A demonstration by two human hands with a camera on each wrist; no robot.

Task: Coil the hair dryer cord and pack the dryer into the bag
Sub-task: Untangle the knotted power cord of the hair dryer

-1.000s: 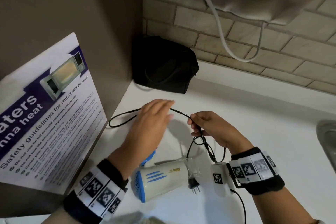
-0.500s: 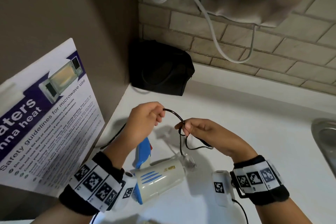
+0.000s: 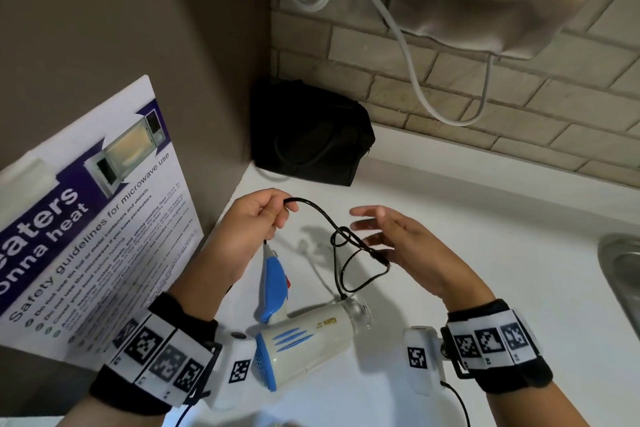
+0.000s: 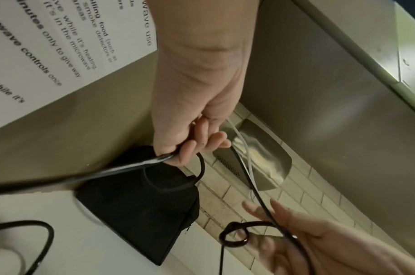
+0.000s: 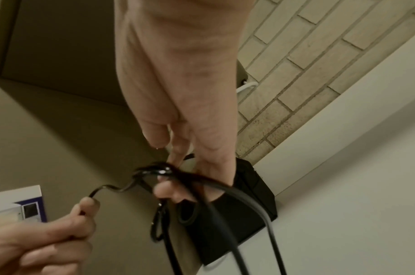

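One thin black cord [image 3: 325,218], pinched by the left hand [image 3: 256,222], draped over the right hand's [image 3: 398,246] spread fingers, above one smooth white-and-blue dryer [image 3: 304,343].

Dim warm light, motion-blurred wrist views, wide-angle distortion.

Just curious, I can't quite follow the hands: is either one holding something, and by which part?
The left hand pinches the black cord near a bend. The right hand is open, loops draped over its fingers.
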